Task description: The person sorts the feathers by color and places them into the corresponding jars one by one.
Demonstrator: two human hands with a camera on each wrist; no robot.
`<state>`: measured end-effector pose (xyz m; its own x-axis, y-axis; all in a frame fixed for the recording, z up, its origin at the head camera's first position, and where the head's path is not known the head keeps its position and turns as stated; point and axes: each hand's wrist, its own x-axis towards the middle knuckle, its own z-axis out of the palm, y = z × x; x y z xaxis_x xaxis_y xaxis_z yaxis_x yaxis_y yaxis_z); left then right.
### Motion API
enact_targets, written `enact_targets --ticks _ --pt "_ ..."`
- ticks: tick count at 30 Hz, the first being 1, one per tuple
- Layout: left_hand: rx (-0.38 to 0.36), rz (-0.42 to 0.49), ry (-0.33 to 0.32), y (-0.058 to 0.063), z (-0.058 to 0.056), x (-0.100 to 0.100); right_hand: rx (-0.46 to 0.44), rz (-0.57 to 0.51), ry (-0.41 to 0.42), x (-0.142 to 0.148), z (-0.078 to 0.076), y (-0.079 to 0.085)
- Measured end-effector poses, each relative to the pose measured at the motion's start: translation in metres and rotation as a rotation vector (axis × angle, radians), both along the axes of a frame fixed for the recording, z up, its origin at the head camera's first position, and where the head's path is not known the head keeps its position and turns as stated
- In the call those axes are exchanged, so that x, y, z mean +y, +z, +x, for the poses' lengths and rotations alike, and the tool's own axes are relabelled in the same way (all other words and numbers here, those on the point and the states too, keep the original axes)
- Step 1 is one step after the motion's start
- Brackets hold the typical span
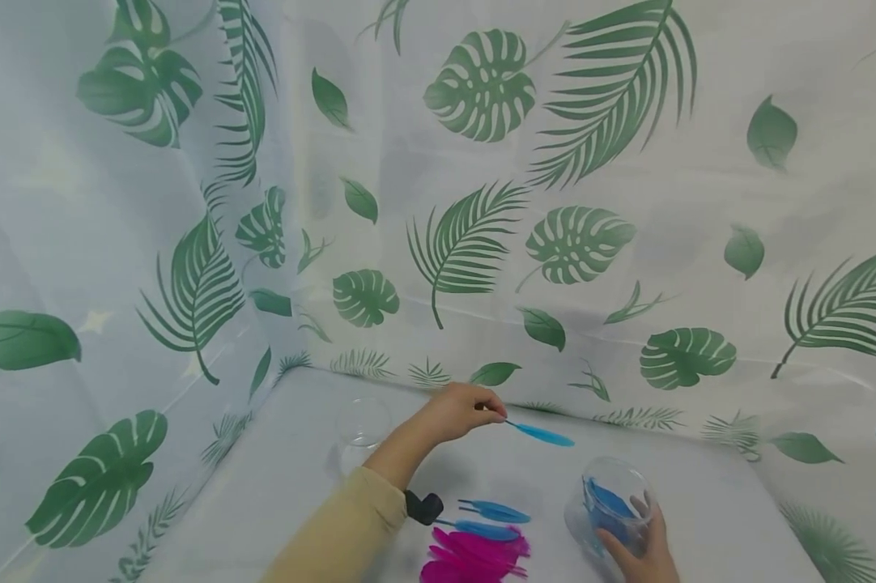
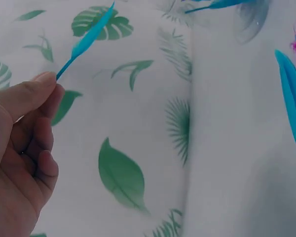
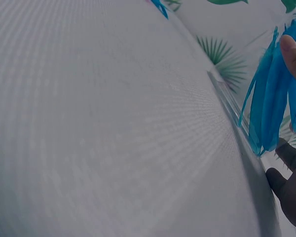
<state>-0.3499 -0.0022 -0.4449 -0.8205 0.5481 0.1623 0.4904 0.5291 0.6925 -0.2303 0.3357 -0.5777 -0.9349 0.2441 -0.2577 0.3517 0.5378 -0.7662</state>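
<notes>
My left hand (image 1: 461, 411) is raised over the back of the table and pinches a blue feather (image 1: 546, 436) by its quill between thumb and forefinger. In the left wrist view the feather's vane (image 2: 91, 39) points up and away from the fingertips. At the right, my right hand (image 1: 645, 546) holds a clear plastic cup (image 1: 616, 465), thumb on the near side and fingers round the far side. Several blue feathers (image 3: 274, 94) stand inside the cup, seen through its wall. The held feather is to the left of the cup, apart from it.
Two loose blue feathers (image 1: 495, 511) lie mid-table, just behind a pile of magenta feathers (image 1: 474, 555) at the front. Another clear cup (image 1: 363, 421) stands at the back left. A leaf-print curtain (image 1: 482, 348) borders the white table (image 1: 241, 502) behind and at the sides.
</notes>
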Motion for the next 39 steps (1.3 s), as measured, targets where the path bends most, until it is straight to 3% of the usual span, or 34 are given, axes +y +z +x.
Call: enact_targets --ticks 8,15,23,31,39 --pt "0.015 -0.065 -0.064 0.006 0.001 0.042 0.005 0.042 -0.015 -0.003 -0.001 -0.003" --pt "0.051 -0.161 -0.122 0.003 0.007 0.071 0.013 0.010 -0.020 -0.002 0.000 -0.002" --pt "0.180 -0.301 -0.156 0.000 0.011 0.090 0.014 -0.023 -0.037 -0.004 -0.001 -0.003" --pt "0.169 -0.325 -0.159 -0.008 0.016 0.107 -0.016 -0.043 -0.046 -0.006 -0.001 0.002" --pt "0.214 -0.415 -0.186 -0.015 0.023 0.126 0.010 -0.013 -0.005 -0.004 0.001 0.003"
